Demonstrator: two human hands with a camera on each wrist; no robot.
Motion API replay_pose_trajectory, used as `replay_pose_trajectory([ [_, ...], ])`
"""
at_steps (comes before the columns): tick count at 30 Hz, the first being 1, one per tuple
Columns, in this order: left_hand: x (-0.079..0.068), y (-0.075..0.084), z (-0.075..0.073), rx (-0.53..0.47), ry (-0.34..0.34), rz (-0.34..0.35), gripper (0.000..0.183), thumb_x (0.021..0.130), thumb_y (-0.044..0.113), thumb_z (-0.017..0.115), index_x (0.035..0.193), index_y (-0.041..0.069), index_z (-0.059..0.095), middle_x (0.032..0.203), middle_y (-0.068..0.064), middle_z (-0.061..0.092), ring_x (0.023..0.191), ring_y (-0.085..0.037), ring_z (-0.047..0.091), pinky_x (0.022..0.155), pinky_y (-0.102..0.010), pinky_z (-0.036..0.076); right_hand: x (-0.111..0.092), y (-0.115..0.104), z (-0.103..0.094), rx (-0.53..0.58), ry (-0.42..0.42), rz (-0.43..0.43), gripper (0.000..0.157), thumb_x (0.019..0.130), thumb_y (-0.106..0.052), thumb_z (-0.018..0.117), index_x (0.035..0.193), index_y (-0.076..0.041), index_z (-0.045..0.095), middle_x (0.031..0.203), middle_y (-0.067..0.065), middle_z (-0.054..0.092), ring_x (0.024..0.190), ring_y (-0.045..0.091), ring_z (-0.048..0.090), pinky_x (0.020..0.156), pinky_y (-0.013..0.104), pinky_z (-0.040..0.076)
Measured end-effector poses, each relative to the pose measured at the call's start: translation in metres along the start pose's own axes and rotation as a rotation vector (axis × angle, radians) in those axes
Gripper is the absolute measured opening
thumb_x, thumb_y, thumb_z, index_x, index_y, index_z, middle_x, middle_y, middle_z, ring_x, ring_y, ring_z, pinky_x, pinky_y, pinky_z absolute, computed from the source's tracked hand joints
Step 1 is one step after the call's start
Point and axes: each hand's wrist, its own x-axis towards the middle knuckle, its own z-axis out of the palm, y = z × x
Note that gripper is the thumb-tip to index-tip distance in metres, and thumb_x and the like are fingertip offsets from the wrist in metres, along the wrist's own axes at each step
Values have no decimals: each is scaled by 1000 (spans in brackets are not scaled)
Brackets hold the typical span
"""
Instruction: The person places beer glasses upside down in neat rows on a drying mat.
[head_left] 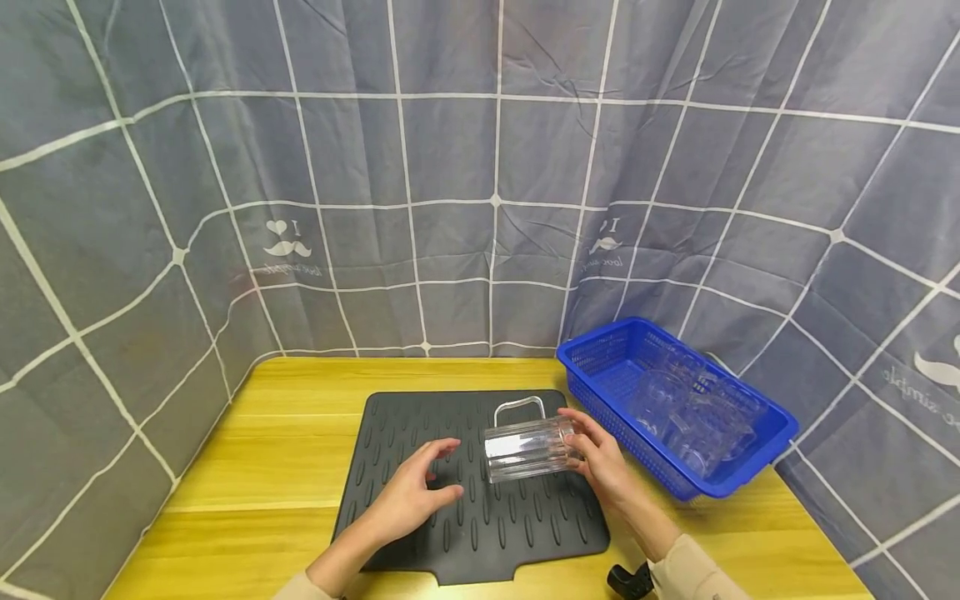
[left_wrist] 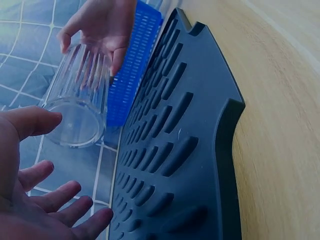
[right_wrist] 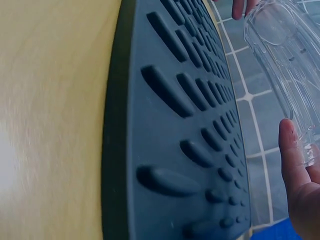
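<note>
While the right hand (head_left: 603,460) grips one end of a clear mug (head_left: 528,450), tipped sideways above the mat (head_left: 420,417), the left hand (head_left: 408,500) sits near, fingers spread, holding nothing. Mug looks stiff, fairly light, likely slippery and breakable; best hold: handle (head_left: 519,402) or round the body. Count: two hands, one held mug, one mat, one blue basket (head_left: 626,429); several glasses (head_left: 697,421) inside, overlapping, exact number unclear.

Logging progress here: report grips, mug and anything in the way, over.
Right grip holds mug sideways above mat. Left grip open, empty, clear of mug. Nothing visible between them.
</note>
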Motion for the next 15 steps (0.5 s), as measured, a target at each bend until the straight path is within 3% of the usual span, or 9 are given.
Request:
replay_pose_trajectory([
  [7, 3, 0, 4, -63, -32, -31, 68, 80, 45, 67, 138, 26, 36, 136, -2, 42, 125, -26, 40, 92, -45, 42, -2, 4, 14, 9, 27, 47, 46, 90, -14, 53, 135, -10, 43, 117, 12, 51, 93, 22, 62, 73, 36, 51],
  [15, 9, 1, 7, -130, -41, -43, 74, 80, 43, 68, 141, 24, 31, 140, -5, 39, 126, -26, 40, 92, -46, 42, -2, 8, 26, -23, -14, 57, 42, 91, -15, 51, 133, -17, 45, 129, 13, 45, 97, 24, 61, 75, 36, 50],
])
